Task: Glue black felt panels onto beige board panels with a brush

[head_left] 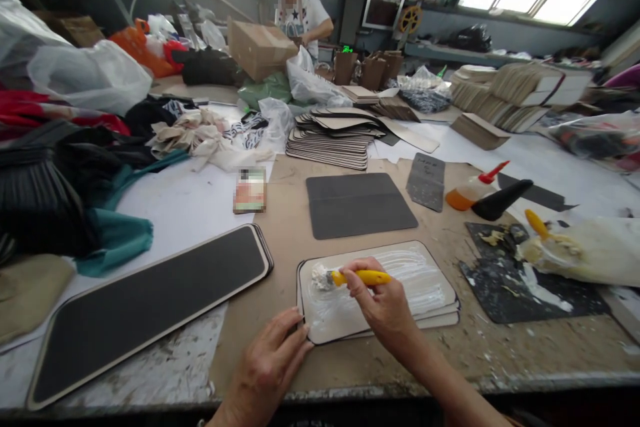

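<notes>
My right hand (383,300) grips a yellow-handled brush (357,277) whose white, glue-laden bristles rest on the left part of a pale rounded board (430,280). That board tops a small stack and is streaked with wet white glue. My left hand (273,363) lies at the board's near left corner, fingers bent and pressing on its edge. A dark grey folded panel (357,203) lies just beyond the stack.
A long black padded panel (145,307) lies at the left. A second yellow brush (537,223) rests on a glue-smeared bag at right, beside an orange glue bottle (473,190). Stacked boards (335,140) sit mid-table. Fabrics and bags crowd the left. A person handles a cardboard box (260,47) at the back.
</notes>
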A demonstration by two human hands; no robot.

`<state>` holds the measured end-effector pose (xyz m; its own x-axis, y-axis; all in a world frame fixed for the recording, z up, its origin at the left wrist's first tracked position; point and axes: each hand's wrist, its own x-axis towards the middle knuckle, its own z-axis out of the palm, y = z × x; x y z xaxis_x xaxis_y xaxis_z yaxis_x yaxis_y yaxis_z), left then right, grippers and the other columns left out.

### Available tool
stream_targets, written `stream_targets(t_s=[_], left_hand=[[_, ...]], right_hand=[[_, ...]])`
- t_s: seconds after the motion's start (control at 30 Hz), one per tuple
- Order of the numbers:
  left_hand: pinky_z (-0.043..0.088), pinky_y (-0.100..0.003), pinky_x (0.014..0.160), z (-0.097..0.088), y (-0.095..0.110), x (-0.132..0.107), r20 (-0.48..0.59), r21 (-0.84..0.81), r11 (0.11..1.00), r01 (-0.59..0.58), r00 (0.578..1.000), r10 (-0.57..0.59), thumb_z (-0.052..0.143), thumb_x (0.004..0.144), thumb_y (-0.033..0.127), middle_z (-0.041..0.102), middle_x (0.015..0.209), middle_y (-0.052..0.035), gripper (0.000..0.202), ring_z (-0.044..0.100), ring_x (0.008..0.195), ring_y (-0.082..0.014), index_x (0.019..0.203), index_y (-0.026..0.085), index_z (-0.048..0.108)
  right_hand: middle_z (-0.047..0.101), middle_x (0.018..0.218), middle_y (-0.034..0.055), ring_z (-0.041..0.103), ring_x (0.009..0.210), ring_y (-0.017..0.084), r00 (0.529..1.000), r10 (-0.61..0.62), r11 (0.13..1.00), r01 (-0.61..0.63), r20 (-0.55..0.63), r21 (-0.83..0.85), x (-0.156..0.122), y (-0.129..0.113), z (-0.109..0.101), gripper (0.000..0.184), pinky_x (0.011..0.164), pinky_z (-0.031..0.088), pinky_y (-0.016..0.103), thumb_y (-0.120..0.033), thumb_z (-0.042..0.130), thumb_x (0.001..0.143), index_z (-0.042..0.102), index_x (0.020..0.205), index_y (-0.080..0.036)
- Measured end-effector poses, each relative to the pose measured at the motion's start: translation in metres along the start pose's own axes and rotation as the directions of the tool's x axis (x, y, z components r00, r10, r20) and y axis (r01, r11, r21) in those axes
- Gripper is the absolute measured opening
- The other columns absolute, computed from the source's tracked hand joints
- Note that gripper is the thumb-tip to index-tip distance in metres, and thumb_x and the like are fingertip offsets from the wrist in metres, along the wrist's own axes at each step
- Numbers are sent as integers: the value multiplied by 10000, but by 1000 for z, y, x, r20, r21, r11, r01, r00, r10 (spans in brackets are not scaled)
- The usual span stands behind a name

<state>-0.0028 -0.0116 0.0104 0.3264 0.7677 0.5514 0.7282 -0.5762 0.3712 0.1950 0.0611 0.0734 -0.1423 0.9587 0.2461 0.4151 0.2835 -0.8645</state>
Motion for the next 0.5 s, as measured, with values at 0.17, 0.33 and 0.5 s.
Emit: stream_targets(t_s=[0.17, 0.33, 0.5], left_hand=[[541, -285, 858, 0, -3, 0, -32, 19, 999, -43, 999, 44, 514, 847, 184, 657, 996, -92, 191, 618, 998, -183, 1003, 154, 619], [526, -266, 878, -1, -8, -3, 27, 49, 995, -85, 996, 84, 526, 842, 207, 658, 1026, -93, 223, 607, 1030, -186, 1042, 161, 613], [544, -222, 822, 5, -25, -10, 40, 97, 970, -225, 974, 222, 507, 852, 223, 675, 995, -105, 218, 639, 965, -181, 1009, 156, 642]], right_hand=[[595, 718, 20, 584, 611, 146, 992, 60, 989, -74, -110, -128, 6, 12, -23, 221, 543, 456, 233, -386, 493, 871, 572, 812, -188], [602, 744, 39, 582, 645, 154, 987, 41, 982, -68, -156, -177, 0, 7, -31, 216, 569, 465, 238, -367, 468, 885, 567, 811, -189], [616, 756, 36, 602, 685, 150, 988, -13, 975, -21, -155, -221, 0, 13, -38, 208, 616, 472, 228, -348, 442, 896, 556, 812, -195]])
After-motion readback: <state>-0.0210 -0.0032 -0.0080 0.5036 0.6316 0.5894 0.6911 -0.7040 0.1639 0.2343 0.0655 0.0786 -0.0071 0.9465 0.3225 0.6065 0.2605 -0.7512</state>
